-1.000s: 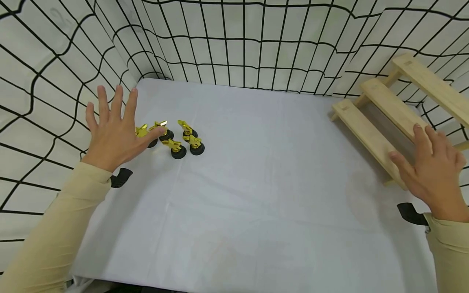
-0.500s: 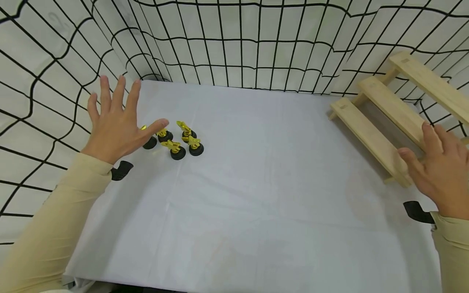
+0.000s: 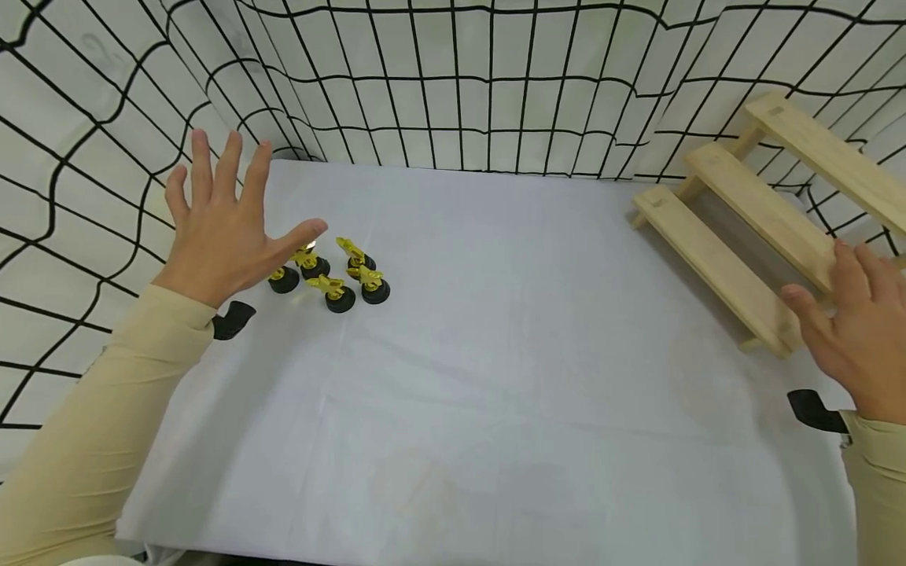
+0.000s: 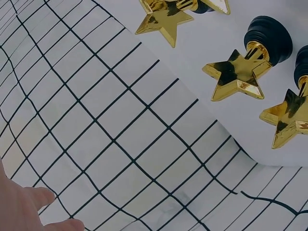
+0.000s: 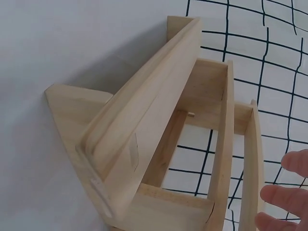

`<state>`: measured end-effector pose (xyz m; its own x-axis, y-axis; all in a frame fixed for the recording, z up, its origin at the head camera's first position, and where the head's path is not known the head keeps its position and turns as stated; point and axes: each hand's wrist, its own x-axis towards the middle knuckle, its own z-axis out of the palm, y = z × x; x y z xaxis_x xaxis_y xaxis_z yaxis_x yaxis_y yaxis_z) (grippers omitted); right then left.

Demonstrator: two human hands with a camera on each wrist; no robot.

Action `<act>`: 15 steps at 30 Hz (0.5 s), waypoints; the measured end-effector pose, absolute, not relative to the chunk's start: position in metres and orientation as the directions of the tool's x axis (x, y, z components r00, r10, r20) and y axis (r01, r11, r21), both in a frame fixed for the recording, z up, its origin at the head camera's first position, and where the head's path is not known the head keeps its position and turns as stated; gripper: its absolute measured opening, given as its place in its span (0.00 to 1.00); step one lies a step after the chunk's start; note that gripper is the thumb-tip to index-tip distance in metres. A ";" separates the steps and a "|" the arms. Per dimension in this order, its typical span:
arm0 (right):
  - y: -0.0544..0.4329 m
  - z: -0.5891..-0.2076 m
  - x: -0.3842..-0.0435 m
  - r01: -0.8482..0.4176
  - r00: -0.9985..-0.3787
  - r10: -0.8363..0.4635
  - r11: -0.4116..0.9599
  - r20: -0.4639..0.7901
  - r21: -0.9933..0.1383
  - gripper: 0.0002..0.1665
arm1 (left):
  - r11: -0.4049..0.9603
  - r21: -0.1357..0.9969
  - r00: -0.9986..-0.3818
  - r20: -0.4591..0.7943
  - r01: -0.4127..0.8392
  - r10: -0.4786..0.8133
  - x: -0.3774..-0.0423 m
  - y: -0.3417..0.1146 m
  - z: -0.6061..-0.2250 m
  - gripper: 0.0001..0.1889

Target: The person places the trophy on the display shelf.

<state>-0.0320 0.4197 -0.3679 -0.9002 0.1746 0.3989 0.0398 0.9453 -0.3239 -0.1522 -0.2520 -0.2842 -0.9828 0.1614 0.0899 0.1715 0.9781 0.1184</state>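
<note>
My left hand hovers with fingers spread and straight, beside a cluster of several small gold star trophies on round black bases, holding nothing. It partly hides the leftmost trophy. The left wrist view shows a gold star trophy up close, apart from the fingertips at lower left. At the right, my right hand is over the near end of a three-step wooden stand, gripping nothing. In the right wrist view its fingertips are beside the stand's slats; contact cannot be told.
A white cloth covers the table. Black wire mesh rises along the back and both sides. The wooden stand is at the right, close to the mesh. The table's front edge shows at the bottom left.
My left hand has moved slightly forward, showing more of the trophies behind it. My right hand has shifted a little to the right. The head view has shifted slightly; the trophies and stand stay put.
</note>
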 end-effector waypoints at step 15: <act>0.433 -0.375 -0.024 0.156 -0.884 0.317 0.892 0.343 -0.424 0.68 | 0.971 0.083 -0.971 0.101 0.226 0.218 -0.163 -0.236 -0.282 0.57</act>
<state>-0.0241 0.4331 -0.3748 -0.8843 0.3173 0.3425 0.1560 0.8922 -0.4237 -0.1631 -0.2357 -0.2824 -0.9709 0.2175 0.1007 0.2261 0.9706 0.0832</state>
